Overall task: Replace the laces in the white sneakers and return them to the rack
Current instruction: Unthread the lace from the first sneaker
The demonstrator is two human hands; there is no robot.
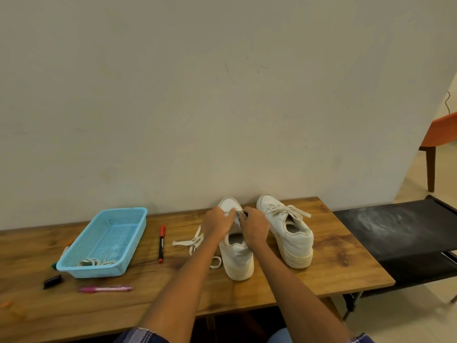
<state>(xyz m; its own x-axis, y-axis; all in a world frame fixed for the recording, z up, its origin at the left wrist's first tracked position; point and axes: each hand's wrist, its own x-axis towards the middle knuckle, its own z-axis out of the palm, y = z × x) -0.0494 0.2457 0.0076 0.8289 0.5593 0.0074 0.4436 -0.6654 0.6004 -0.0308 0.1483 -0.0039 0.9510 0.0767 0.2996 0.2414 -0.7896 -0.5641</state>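
Observation:
Two white sneakers stand on the wooden table [333, 248], toes to the wall. The right sneaker [289, 233] is laced and tied in a bow. Both my hands work over the front of the left sneaker [237, 258]. My left hand [218, 222] pinches the lace at the eyelets; my right hand [253, 227] pinches it from the other side. A loose white lace [191, 241] trails on the table left of this shoe, with a loop [215, 263] by its heel. My hands hide the eyelets.
A light-blue plastic basket [108, 241] with laces inside sits at the left. A red-capped marker [161, 243], a pink pen [106, 289] and a black cap [52, 281] lie near it. A black fabric rack [400, 233] stands to the right, an orange chair [440, 137] beyond.

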